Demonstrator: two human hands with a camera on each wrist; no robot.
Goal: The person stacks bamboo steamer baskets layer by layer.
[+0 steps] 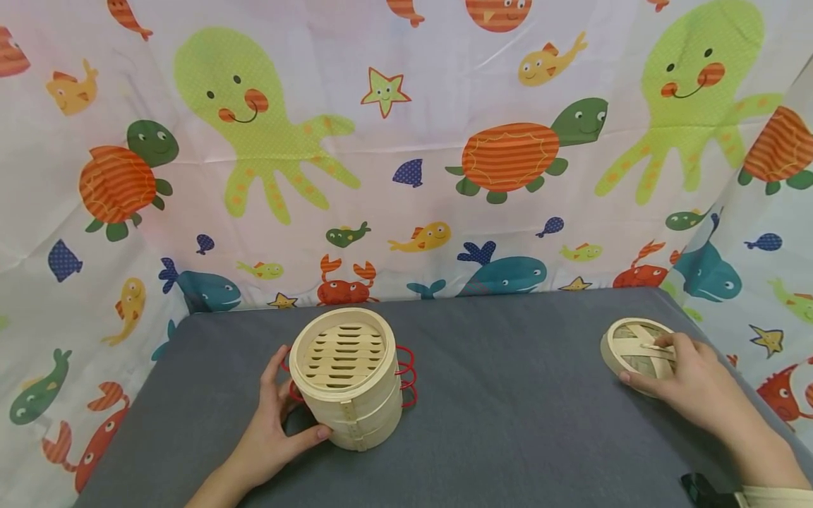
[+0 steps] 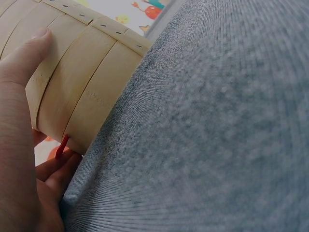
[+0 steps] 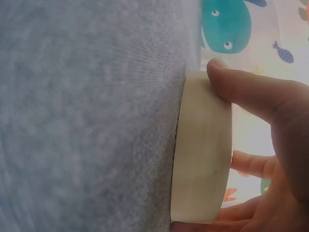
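Note:
A stack of bamboo steamer baskets [image 1: 378, 418] stands on the grey table, its slatted inside showing from above. Red rings stick out from both sides. My left hand [image 1: 269, 427] holds the stack from its left, thumb on the front wall and fingers round the far side. In the left wrist view the thumb lies along the steamer wall [image 2: 91, 77], near a red ring [image 2: 63, 146]. Far to the right, my right hand [image 1: 699, 384] grips the round woven steamer lid [image 1: 625, 347] by its rim and top. The right wrist view shows the lid's side [image 3: 200, 154] against the cloth.
Grey cloth [image 1: 508, 395] covers the table between the two hands. A white curtain [image 1: 381, 190] printed with sea animals hangs along the back and both sides. Near the right wrist lies a black strap-like object [image 1: 699, 489].

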